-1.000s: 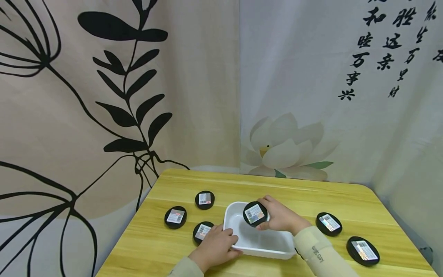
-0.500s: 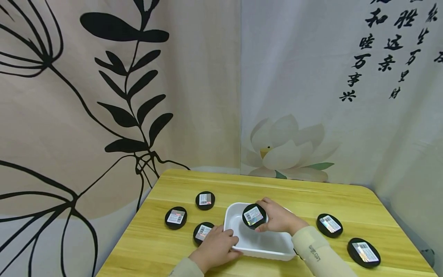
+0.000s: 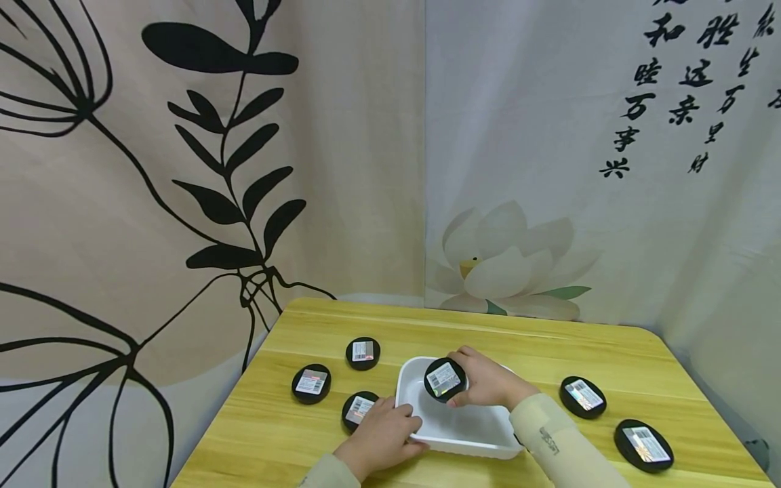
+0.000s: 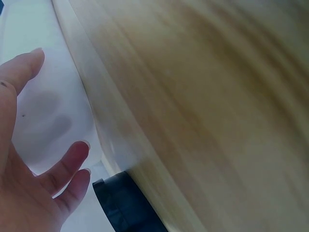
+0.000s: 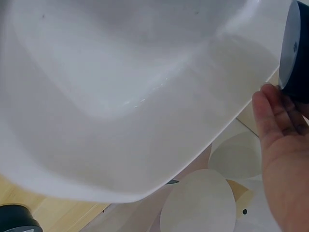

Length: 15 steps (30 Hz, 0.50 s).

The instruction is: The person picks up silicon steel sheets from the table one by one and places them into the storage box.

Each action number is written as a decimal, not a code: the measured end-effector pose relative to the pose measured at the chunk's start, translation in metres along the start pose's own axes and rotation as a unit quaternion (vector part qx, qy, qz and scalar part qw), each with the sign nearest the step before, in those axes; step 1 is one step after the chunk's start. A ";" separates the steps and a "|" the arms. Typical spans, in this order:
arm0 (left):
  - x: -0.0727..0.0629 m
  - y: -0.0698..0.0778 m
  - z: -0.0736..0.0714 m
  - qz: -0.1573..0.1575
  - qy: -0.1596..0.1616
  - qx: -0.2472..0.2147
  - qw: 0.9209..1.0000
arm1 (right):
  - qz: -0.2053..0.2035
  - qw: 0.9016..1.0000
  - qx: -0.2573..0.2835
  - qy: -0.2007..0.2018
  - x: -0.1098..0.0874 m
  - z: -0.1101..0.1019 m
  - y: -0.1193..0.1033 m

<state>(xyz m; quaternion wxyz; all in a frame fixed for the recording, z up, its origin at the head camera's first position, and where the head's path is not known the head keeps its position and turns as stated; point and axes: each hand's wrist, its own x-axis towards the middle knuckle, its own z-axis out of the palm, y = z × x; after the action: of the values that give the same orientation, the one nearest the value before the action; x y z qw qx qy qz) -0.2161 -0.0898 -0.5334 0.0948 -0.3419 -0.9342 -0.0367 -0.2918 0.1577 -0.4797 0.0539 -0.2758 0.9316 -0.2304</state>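
Note:
My right hand [image 3: 488, 381] holds a round, flat black container [image 3: 445, 379] with a barcode sticker on its face. It is above the left part of a white rectangular tray [image 3: 466, 427], its sticker turned toward me. In the right wrist view, the container [image 5: 303, 53] shows a pale face and a dark side at my fingertips, beside the tray's rim. My left hand [image 3: 384, 432] grips the tray's near left corner, fingers bent over the rim. The left wrist view shows this hand [image 4: 24, 188] along the tray's white outer wall. Nothing lies in the visible part of the tray.
Three similar black containers lie left of the tray: one at the back [image 3: 363, 354], one at far left [image 3: 311, 383], one [image 3: 356, 409] partly behind my left hand. Two more [image 3: 582, 397] [image 3: 643, 445] lie at right. A printed curtain [image 3: 366, 169] hangs behind the wooden table [image 3: 256, 420].
My right hand has moved slightly left over the tray with the black container in its grip. The left hand and the tray have stayed in place.

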 end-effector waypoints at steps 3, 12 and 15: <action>0.000 -0.001 0.002 0.001 0.000 0.003 1.000 | -0.011 1.000 -0.004 -0.001 0.002 0.000 -0.002; 0.000 -0.001 0.003 0.001 -0.005 0.002 1.000 | -0.017 1.000 0.007 -0.015 0.005 0.001 -0.009; 0.000 -0.001 0.002 -0.001 -0.011 -0.001 1.000 | -0.017 1.000 0.010 -0.015 0.007 0.003 -0.011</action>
<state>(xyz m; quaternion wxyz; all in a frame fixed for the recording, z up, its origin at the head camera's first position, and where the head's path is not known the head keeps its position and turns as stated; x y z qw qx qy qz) -0.2176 -0.0904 -0.5356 0.0841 -0.3418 -0.9354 -0.0341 -0.2919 0.1448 -0.4768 0.0662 -0.2945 0.9236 -0.2365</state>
